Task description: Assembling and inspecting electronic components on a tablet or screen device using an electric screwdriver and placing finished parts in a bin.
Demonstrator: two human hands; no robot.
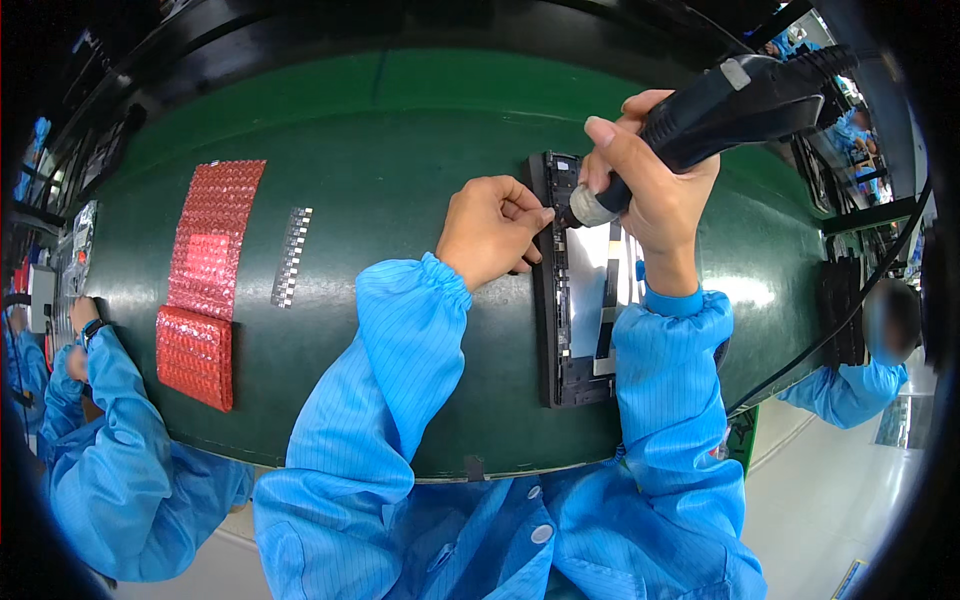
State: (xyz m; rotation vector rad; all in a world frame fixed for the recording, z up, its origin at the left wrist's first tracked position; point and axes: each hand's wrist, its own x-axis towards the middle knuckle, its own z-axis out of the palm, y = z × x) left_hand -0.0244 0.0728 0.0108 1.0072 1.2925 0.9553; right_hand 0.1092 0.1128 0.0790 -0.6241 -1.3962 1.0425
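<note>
My right hand (655, 190) is wrapped round a black electric screwdriver (715, 115), which slants down to the left. Its pale collar and dark tip meet the upper part of a black frame-like device housing (550, 345). Inside that housing lies a silvery panel (584, 310) with dark strips; my right hand and sleeve cover part of it. At the housing's left edge, close to the screwdriver tip, my left hand (490, 230) is closed in a pinch. Whatever its fingertips hold, if anything, is too small to make out.
Red bubble-wrap pouches (215, 240) lie on the green table (400, 140) at the left. Beside them is a strip of small black-and-white pieces (292, 257). A black cable (850, 310) runs down the right side. Co-workers in blue sit at both sides.
</note>
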